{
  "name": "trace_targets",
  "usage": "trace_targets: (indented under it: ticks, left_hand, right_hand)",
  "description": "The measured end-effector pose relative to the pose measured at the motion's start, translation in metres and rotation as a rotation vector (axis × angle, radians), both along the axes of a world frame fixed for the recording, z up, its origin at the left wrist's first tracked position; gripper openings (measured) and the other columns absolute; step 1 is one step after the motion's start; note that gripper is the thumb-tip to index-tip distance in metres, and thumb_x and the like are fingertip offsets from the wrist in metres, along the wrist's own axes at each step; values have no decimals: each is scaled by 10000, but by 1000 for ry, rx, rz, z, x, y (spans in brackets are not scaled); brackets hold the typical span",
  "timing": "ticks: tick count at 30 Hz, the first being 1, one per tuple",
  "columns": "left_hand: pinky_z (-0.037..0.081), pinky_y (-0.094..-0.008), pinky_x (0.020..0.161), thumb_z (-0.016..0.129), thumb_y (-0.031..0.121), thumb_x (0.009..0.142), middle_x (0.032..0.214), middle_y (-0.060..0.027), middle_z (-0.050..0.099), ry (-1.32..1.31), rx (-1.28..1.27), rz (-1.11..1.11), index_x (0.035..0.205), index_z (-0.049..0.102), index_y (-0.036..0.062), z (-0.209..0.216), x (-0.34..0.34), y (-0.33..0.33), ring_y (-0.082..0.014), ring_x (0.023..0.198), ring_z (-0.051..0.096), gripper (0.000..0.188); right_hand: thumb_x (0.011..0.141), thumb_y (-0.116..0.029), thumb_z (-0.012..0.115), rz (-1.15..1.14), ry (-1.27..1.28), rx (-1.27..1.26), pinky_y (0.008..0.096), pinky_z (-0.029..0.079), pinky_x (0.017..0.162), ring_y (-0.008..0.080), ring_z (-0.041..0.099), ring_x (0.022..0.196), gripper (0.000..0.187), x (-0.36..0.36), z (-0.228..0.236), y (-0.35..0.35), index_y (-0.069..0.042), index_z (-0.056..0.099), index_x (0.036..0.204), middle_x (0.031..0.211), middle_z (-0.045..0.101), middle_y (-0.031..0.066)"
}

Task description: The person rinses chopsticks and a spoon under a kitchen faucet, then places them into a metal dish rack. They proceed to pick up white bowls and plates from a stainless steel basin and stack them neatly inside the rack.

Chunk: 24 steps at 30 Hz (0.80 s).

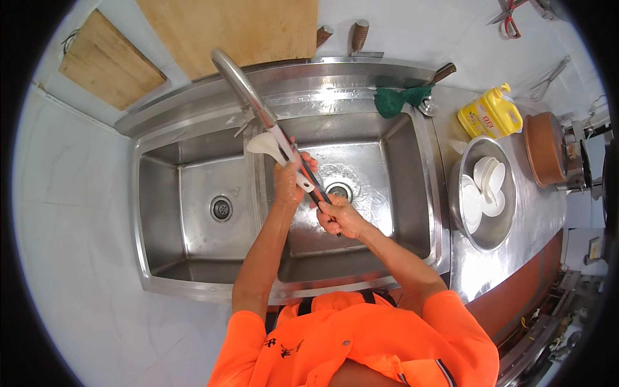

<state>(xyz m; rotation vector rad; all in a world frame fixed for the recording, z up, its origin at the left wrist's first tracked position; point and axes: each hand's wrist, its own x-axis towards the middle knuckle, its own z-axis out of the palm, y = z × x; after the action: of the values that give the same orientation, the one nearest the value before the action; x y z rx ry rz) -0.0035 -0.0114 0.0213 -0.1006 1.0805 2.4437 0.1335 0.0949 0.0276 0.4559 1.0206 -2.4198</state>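
Over the right sink basin [403,193], below the faucet [248,90], my two hands work close together. My left hand [288,182] is closed around a white ladle [263,143], its bowl pointing up and left and the holed end of its handle showing below the fingers. Long dark sticks, which look like chopsticks [320,189], slant through the same grip. Around their lower end my right hand [342,218] is wrapped. How many sticks there are is hard to make out. Wet marks cover the basin floor around the drain [339,191].
The left basin [200,193] lies beyond the divider. On the right counter stand a steel bowl [461,219] with white dishes [472,205], a yellow pump bottle [490,113] and a brown pot [545,149]. A green scrubbing cloth [390,102] hangs at the back rim; cutting boards [238,29] lean behind.
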Motion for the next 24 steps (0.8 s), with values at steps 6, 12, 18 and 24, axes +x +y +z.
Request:
trace_targets:
  ticks: [6, 12, 18, 24]
  left_hand:
    - [517, -354, 548, 463, 256, 968, 840, -110, 594, -156, 216, -52, 1200, 458, 77, -10, -18, 11, -225, 658, 599, 293]
    - [541, -368, 571, 502, 228, 945, 782, -144, 629, 32, -44, -274, 1036, 544, -32, -24, -23, -2, -241, 616, 624, 278]
    - [567, -397, 704, 533, 218, 930, 1097, -249, 606, 53, -71, -379, 1147, 497, 31, 7, -8, -14, -296, 831, 664, 289]
    - [546, -387, 689, 587, 194, 903, 1004, -148, 620, -121, 100, -115, 1200, 476, 75, -1, 31, 12, -253, 818, 631, 339]
  right_hand:
    - [976, -249, 463, 30, -89, 8, 245, 270, 353, 95, 365, 429, 218, 38, 4, 13, -54, 506, 1062, 647, 425, 14]
    - [953, -221, 509, 92, -39, -329, 236, 325, 393, 95, 405, 499, 267, 44, 10, 24, -45, 502, 1154, 718, 448, 4]
    - [977, -280, 463, 60, -108, -128, 219, 256, 341, 62, 340, 431, 244, 38, 14, 19, -47, 507, 1040, 658, 417, -10]
    - [962, -368, 478, -56, -111, 281, 258, 264, 318, 81, 322, 366, 320, 10, -3, -4, -73, 463, 840, 560, 376, -12]
